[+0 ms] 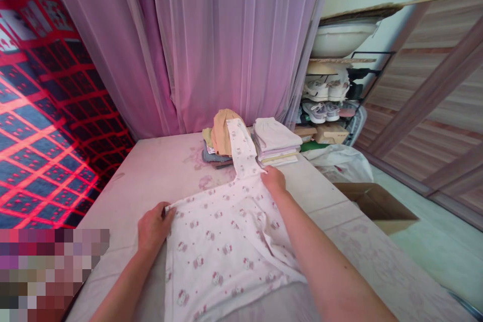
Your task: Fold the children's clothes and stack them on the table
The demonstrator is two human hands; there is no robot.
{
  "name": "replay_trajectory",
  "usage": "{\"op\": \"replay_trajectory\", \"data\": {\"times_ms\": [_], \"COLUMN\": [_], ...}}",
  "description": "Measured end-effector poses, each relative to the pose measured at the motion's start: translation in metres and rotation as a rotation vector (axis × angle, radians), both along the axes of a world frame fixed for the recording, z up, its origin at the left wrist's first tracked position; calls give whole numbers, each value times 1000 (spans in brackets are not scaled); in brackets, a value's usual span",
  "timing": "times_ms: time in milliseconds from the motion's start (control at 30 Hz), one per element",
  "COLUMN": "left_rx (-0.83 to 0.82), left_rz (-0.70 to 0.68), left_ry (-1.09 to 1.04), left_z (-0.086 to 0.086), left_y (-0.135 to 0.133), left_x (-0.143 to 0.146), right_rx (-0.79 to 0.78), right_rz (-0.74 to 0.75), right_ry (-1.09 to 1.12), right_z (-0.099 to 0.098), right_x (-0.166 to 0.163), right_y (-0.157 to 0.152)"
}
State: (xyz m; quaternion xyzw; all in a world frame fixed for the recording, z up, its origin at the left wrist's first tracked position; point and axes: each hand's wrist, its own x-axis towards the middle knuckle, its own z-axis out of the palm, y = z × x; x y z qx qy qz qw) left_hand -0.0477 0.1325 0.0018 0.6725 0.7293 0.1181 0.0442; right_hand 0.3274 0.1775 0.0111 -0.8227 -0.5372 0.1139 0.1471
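Note:
A white long-sleeved shirt (217, 241) with a small cartoon-cat print lies spread on the covered bed surface. My left hand (154, 224) pinches its left corner between thumb and fingers. At the shirt's upper right, my right hand (273, 179) is closed on the fabric near the base of a sleeve. That sleeve (241, 143) stretches away and rests over a tan garment (223, 133) on a pile of clothes. The right part of the shirt is rumpled in loose folds, partly hidden by my right forearm.
Beside the pile stands a neat stack of folded light clothes (277, 136). Purple curtains (226, 45) hang behind the bed. At right are a shoe rack (326, 90) with a white basin (343, 37) on top, a plastic bag (339, 161) and an open cardboard box (377, 206) on the floor.

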Motion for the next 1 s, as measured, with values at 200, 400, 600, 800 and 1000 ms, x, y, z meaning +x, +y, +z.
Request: {"op": "replay_trajectory", "data": {"times_ms": [200,400,600,800,1000], "left_rx": [-25,32,-3,-4,-272], "left_rz": [7,-18,-74,-195,-687], "left_ry": [3,-245,-469,-556,-473], "left_z": [-2,-11,-14,2,29], "left_y": [9,7,-20,-98,-162], "left_x": [5,-6,-15,-6,-2], "right_rx": [153,96,-267,-75,155], "right_rz": [-70,94,301,210,-100], "right_ry": [-55,17,164,294,386], "right_z": [-13,6,21,5,-14], "right_x": [-1,-2,-21,-4,38], "right_y": [-10,-53,-124,-142,-152]}}
